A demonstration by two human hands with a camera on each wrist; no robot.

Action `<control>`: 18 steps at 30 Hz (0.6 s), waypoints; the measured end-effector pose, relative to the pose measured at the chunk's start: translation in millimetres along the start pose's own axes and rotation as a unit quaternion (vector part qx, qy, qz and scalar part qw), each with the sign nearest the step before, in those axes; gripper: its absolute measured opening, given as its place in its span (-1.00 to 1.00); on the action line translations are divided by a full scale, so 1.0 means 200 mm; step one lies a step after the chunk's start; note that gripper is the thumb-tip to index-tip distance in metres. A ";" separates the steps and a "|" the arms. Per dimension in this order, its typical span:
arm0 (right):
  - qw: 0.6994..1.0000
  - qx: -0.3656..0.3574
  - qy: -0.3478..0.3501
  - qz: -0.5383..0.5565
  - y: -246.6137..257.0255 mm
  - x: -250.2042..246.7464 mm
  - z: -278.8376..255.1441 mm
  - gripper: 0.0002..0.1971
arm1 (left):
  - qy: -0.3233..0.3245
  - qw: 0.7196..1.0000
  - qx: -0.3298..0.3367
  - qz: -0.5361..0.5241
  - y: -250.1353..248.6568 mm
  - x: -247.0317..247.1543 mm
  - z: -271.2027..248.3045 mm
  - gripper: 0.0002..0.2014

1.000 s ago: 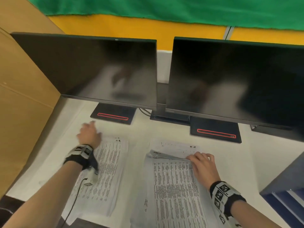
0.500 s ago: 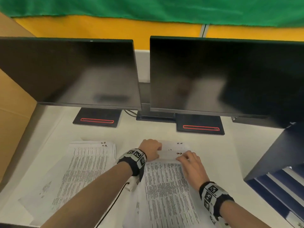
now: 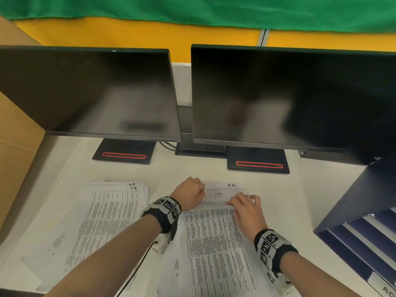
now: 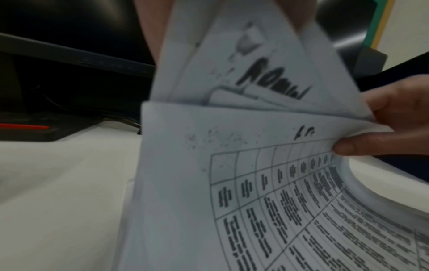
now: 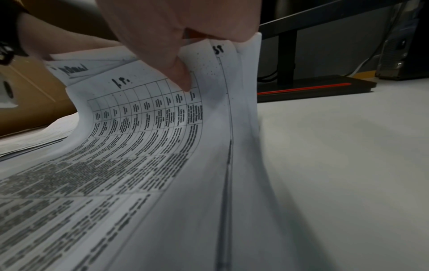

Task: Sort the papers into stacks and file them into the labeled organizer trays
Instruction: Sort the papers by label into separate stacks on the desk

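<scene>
Two dark monitors are stood side by side at the back of a white desk, with a dark blue organizer at the right edge. Two paper stacks are laid in front: a left stack lying untouched, and a right stack whose far edge is lifted and curled. That edge is pinched by the right hand, thumb under the top sheets, and gripped at its left corner by the left hand.

Two dark monitors on white desk, green cloth behind.
</scene>
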State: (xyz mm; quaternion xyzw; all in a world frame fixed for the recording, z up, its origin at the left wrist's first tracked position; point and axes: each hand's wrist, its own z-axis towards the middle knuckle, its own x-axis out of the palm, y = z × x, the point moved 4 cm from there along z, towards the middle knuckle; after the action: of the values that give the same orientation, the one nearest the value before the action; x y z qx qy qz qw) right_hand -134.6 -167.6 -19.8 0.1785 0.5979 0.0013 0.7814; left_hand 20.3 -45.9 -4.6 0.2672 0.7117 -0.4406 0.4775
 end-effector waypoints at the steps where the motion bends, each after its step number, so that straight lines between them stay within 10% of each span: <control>1: 1.000 0.001 0.004 0.004 0.00 0.00 0.00 -0.72 | -0.008 1.000 0.007 0.012 -0.01 -0.01 0.00 -0.76; 18: 0.999 -0.001 0.044 -0.004 0.01 0.01 0.04 -0.73 | -0.016 0.997 0.070 0.011 0.02 -0.01 -0.06 -0.89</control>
State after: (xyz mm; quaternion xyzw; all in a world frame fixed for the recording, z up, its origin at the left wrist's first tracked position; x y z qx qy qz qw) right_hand -126.8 -167.6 -19.3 0.1753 0.6324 0.0068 0.7545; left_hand 18.8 -34.2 -3.3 0.3009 0.6685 -0.4877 0.4740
